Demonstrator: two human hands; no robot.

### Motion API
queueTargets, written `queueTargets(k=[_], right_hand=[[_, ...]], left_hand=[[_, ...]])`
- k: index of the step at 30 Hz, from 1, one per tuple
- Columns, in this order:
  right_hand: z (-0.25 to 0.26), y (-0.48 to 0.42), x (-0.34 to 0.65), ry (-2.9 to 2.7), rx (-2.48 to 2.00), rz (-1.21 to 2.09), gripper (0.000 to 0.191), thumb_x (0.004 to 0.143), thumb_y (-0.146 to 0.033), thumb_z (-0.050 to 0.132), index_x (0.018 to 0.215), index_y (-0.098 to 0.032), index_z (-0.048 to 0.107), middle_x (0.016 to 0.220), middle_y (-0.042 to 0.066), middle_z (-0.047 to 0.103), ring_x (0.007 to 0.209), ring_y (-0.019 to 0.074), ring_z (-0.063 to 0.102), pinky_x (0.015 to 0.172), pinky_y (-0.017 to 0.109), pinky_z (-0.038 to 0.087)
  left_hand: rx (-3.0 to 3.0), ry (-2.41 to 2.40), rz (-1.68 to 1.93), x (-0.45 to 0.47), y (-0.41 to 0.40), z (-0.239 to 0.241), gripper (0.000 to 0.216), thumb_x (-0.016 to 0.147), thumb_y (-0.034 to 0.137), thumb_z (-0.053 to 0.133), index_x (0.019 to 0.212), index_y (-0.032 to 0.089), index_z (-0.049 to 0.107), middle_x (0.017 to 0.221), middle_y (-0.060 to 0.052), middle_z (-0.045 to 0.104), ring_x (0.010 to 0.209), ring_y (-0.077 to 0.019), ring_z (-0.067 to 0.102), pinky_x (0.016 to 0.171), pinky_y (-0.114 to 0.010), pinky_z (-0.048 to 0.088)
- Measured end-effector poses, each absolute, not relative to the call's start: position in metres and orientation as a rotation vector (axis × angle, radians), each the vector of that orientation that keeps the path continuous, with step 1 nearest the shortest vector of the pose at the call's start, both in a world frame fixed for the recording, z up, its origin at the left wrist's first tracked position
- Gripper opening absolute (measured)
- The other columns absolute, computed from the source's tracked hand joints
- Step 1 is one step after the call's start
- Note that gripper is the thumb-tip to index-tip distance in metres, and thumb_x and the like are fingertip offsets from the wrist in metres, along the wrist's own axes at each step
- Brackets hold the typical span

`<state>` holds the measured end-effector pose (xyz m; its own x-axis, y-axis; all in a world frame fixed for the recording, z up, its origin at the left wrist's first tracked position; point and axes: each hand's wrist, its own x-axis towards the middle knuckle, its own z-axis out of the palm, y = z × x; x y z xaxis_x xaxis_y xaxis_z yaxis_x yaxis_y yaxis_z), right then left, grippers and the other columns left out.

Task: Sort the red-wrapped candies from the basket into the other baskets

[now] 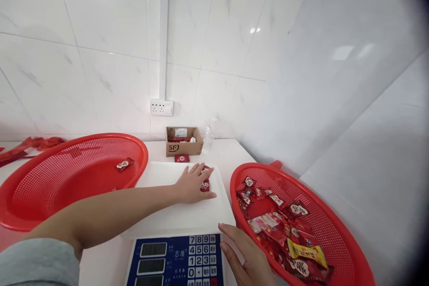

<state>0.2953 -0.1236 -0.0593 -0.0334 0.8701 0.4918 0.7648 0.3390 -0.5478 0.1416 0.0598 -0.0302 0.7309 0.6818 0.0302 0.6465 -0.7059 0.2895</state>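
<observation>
My left hand (194, 184) reaches across the white weighing pan (167, 219) of a scale, fingers spread over red candy packets (205, 185) near the pan's right side. The packets are partly hidden under the fingers. My right hand (246, 254) is open at the pan's near right corner, beside the scale's blue keypad panel (177, 261), and holds nothing that I can see. Close by on the right stands a red plastic basket (348, 237) with several wrapped snacks in it, among them a yellow-wrapped bar (306, 252).
At left, another red basket (142, 154) holds a red packet (124, 164). Behind the pan are a small cardboard box (183, 148), a red packet (182, 158) and a clear plastic bottle (210, 133). Red bags (43, 144) lie at far left. A tiled wall with a socket (161, 107) rises behind.
</observation>
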Motion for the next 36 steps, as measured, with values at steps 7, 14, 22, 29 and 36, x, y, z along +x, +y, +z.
queueTargets(k=[7,14,22,29,36], right_hand=[[-0.062,-0.124,0.3,-1.811,-1.422,0.176,0.03,0.088,-0.038,0.052,0.109,-0.022,0.067,0.101,0.007,0.074,0.092,0.019,0.069,0.081,0.025,0.056],[-0.069,-0.121,0.293,-1.753,-1.393,0.168,0.031,0.089,-0.042,0.049,0.107,-0.024,0.067,0.098,0.007,0.074,0.089,0.0194,0.07,0.079,0.026,0.057],[-0.072,-0.122,0.29,-1.757,-1.361,0.214,0.031,0.088,-0.042,0.051,0.108,-0.024,0.067,0.099,0.006,0.074,0.09,0.0191,0.07,0.081,0.025,0.056],[-0.068,-0.124,0.299,-1.871,-1.346,0.163,0.028,0.087,-0.036,0.054,0.109,-0.023,0.067,0.101,0.006,0.074,0.092,0.0181,0.07,0.081,0.022,0.056],[-0.067,-0.12,0.304,-1.958,-1.388,0.152,0.03,0.087,-0.035,0.055,0.111,-0.021,0.066,0.104,0.006,0.073,0.094,0.0196,0.07,0.081,0.023,0.057]], left_hand=[[2.847,0.868,0.255,0.165,0.056,-0.031,0.06,0.081,0.064,0.044,0.123,0.021,0.05,0.131,-0.014,0.051,0.123,-0.0318,0.042,0.098,-0.05,0.032],[2.917,0.908,0.27,0.163,0.055,-0.026,0.038,0.085,0.051,0.045,0.102,0.018,0.058,0.109,-0.012,0.06,0.102,-0.0292,0.053,0.083,-0.042,0.043],[2.883,0.967,0.223,0.157,0.053,-0.024,0.032,0.087,0.047,0.043,0.098,0.019,0.053,0.098,-0.01,0.064,0.09,-0.0278,0.061,0.069,-0.038,0.047],[2.814,1.067,0.257,0.115,0.046,-0.006,0.027,0.087,0.045,0.042,0.095,0.021,0.05,0.092,-0.008,0.067,0.085,-0.027,0.063,0.066,-0.035,0.046],[2.608,1.485,0.419,0.037,0.044,0.03,0.03,0.089,0.048,0.035,0.1,0.022,0.046,0.092,-0.006,0.067,0.08,-0.0248,0.064,0.062,-0.032,0.043]])
